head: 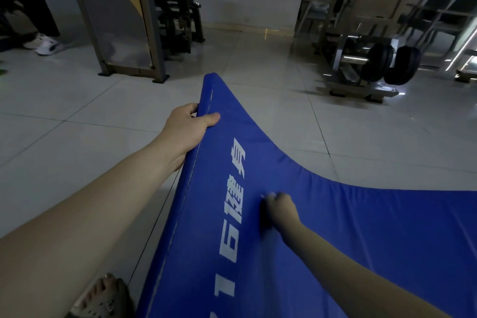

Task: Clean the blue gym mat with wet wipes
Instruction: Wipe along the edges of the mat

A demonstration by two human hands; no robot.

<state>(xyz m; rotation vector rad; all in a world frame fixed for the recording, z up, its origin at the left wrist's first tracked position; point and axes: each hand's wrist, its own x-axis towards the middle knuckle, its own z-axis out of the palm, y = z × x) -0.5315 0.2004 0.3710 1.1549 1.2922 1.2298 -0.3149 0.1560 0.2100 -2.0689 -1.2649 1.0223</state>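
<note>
The left hand gripped the raised edge of the blue mat. The right hand, fingers curled, pressed a blurred white wipe on it.

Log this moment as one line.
left hand grips blue mat edge, lifted | right hand presses wet wipe on mat | stage: wiping

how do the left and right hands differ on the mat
Left hand grips the lifted edge of the mat, thumb on top; right hand lies on its face by the lettering. Left hand is sharp; right hand is blurred, curled on what looks like a white wipe. Both touch the mat.
</note>
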